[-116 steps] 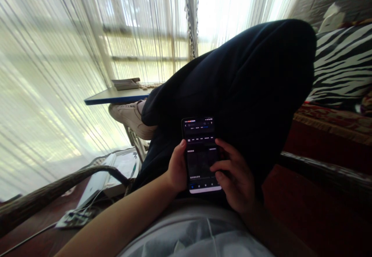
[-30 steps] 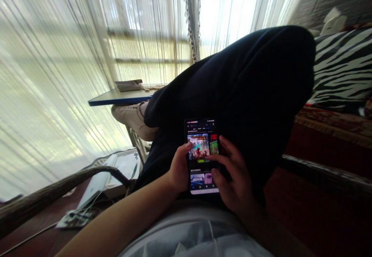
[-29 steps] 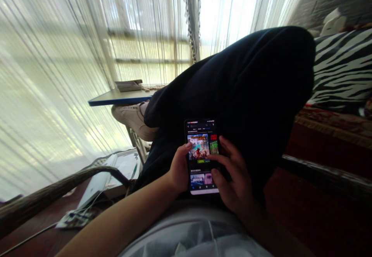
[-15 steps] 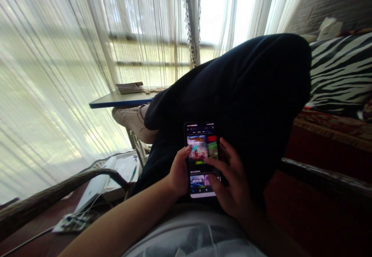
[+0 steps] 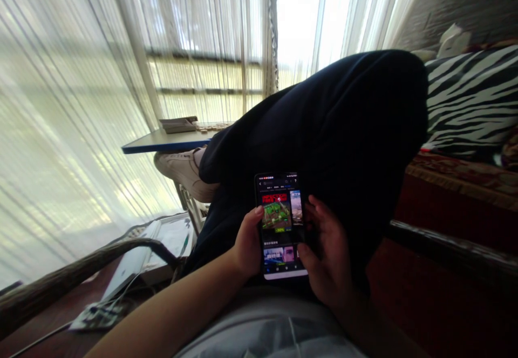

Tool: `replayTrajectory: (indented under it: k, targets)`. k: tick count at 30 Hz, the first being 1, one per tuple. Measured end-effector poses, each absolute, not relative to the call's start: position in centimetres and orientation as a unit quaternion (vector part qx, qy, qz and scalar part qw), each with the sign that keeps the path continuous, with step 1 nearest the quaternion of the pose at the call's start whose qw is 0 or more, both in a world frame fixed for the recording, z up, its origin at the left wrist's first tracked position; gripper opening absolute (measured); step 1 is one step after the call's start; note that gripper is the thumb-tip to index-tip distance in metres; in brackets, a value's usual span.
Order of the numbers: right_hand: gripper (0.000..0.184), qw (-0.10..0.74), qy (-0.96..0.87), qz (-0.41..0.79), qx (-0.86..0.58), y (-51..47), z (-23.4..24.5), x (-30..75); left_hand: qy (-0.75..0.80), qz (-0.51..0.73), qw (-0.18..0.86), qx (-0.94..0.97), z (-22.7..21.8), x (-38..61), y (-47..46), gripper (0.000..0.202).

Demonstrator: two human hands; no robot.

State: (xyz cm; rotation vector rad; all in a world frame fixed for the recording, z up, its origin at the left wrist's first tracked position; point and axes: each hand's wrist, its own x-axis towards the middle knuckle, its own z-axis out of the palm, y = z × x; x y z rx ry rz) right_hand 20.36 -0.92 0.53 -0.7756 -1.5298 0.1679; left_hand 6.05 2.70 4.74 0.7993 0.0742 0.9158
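A black smartphone (image 5: 279,236) with a lit screen stands tilted toward me above my lap, showing coloured picture tiles and rows of text. My left hand (image 5: 249,242) is closed around its left edge, the thumb lying on the frame beside the screen. My right hand (image 5: 326,250) is at the phone's lower right side. Its thumb tip overlaps the right edge, while the bent fingers are apart in shadow just right of the phone. Dark trousers (image 5: 319,115) cover my raised, crossed leg behind the phone.
A pale shoe (image 5: 184,171) rests by a blue-edged table (image 5: 162,143), which bears a grey case (image 5: 178,125) and small blocks. A curved wooden armrest (image 5: 101,255) and a power strip (image 5: 97,315) with cables are at left. A zebra-striped cushion (image 5: 473,101) is at right, sheer curtains (image 5: 194,23) ahead.
My right index finger has drawn back from the screen to the right, and the thumb has shifted toward the edge. The upper tiles show different pictures. My view has shifted slightly.
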Motion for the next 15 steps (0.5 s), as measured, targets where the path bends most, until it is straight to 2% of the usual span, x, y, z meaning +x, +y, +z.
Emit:
replayTrajectory:
  k: [2, 6, 8, 15]
  targets:
    - [0.062, 0.636, -0.684, 0.056, -0.354, -1.1, 0.7, 20.4, 0.034, 0.432, 0.82, 0.374, 4.7, 6.1, 2.7, 0.044]
    - [0.041, 0.539, -0.752, -0.035, -0.378, -1.7, 1.6, 20.6, 0.021, 0.433, 0.823, 0.368, 4.8, 6.1, 2.7, 0.039]
    - [0.038, 0.517, -0.769, -0.051, -0.374, -1.9, 1.9, 20.6, 0.023, 0.436, 0.821, 0.368, 4.9, 6.1, 2.6, 0.039]
    - [0.047, 0.554, -0.742, -0.046, -0.375, -1.7, 1.7, 20.5, 0.045, 0.455, 0.811, 0.366, 4.7, 5.9, 2.7, 0.037]
